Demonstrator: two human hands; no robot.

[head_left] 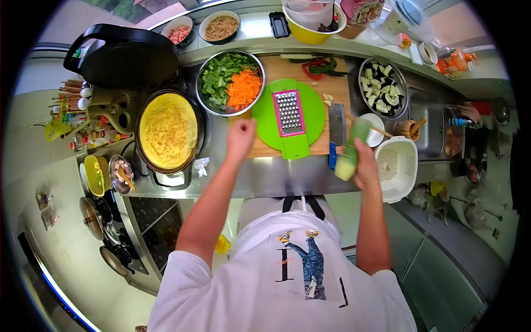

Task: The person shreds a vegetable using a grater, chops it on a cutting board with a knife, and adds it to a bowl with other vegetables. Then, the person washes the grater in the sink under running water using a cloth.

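My right hand [366, 166] is wrapped round a thick cucumber [354, 148], slightly blurred, its pale end pointing down toward me over the counter edge. My left hand [241, 134] is closed in a fist, with nothing seen in it, beside the left edge of the wooden cutting board [265, 149]. Between the hands a grater [289, 113] with a pink frame and green ends lies across a round green board [316, 113]. A cleaver [337, 126] with a blue handle lies just left of the cucumber.
A metal bowl of chopped greens and shredded carrot [243, 88] stands behind my left hand. Left of it, a flat pancake [167, 131] fills a round pan with its lid raised. A bowl of cut eggplant [381, 91], a white colander [399, 191] and the sink [428, 138] are rightward.
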